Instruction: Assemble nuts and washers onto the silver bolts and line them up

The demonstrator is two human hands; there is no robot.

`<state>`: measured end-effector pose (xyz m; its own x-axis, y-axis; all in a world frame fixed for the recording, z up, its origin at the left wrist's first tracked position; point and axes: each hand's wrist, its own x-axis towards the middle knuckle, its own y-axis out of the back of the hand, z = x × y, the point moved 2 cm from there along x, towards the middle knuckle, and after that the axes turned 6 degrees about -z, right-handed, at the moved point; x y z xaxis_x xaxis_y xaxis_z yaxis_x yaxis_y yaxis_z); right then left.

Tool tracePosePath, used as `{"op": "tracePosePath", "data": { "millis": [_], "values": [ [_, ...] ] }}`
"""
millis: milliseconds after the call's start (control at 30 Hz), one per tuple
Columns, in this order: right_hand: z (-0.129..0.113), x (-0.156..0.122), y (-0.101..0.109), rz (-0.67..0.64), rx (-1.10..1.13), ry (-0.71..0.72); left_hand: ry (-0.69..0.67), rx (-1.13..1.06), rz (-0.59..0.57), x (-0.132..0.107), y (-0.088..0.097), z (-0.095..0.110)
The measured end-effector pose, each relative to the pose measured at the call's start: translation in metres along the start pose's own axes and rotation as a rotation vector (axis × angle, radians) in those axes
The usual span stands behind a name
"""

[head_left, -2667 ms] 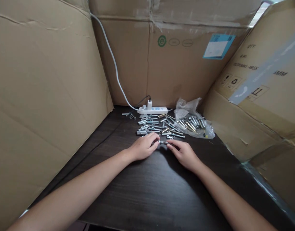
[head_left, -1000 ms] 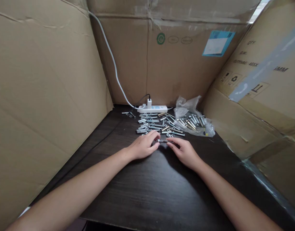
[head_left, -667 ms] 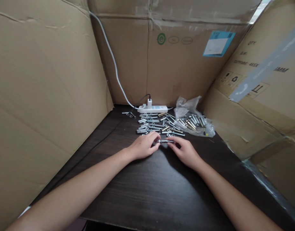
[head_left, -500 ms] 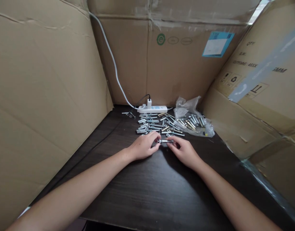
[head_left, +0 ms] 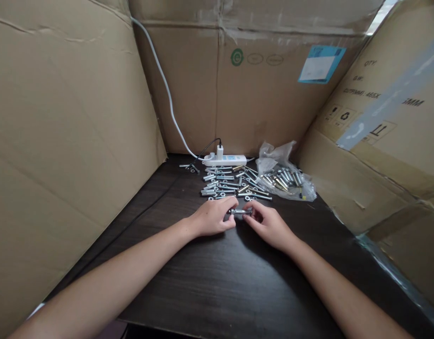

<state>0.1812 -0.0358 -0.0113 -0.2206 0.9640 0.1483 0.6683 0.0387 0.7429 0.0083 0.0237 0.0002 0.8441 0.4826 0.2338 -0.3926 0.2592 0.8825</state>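
My left hand (head_left: 212, 217) and my right hand (head_left: 268, 223) meet over a dark wooden table (head_left: 217, 278), each pinching one end of a small silver bolt (head_left: 240, 212) held level between them. Both hands have their fingers curled and closed on it. Just beyond the hands lies a spread of several loose silver bolts and washers (head_left: 228, 183). To the right of that pile sits a crumpled clear plastic bag (head_left: 284, 178) with more bolts inside.
A white power strip (head_left: 225, 160) with a plugged charger and a white cable (head_left: 163, 84) lies at the back. Cardboard boxes wall the table: left (head_left: 61, 141), back (head_left: 245, 84) and right (head_left: 386, 132). A thin black cable (head_left: 132, 223) runs along the left side.
Both hands have drawn slightly nearer to me with the bolt still held between them, and the fingers have shifted a little on it. The pile and the bag lie as before.
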Motion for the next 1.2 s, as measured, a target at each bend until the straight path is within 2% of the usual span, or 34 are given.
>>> {"op": "tracePosePath", "data": {
  "millis": [167,433,633,1000,1133,1200],
  "values": [
    [-0.004,-0.001,0.000,-0.003,0.026,-0.005,-0.036,0.028,0.011,-0.001,0.001,0.001],
    [-0.010,-0.002,-0.004,-0.085,0.207,0.091,-0.159,0.077,-0.062,-0.001,0.002,0.012],
    [-0.007,-0.001,-0.004,-0.036,0.247,0.090,-0.121,0.099,-0.004,-0.001,0.002,0.011],
    [-0.012,-0.004,-0.003,0.028,0.177,0.059,-0.042,0.091,-0.024,0.000,-0.001,0.007],
    [-0.012,-0.004,-0.005,0.057,0.163,0.062,0.021,0.102,0.068,-0.001,0.003,0.008],
    [-0.011,-0.004,-0.004,0.090,0.161,0.049,-0.013,0.078,0.079,-0.002,0.006,0.010]
  ]
}}
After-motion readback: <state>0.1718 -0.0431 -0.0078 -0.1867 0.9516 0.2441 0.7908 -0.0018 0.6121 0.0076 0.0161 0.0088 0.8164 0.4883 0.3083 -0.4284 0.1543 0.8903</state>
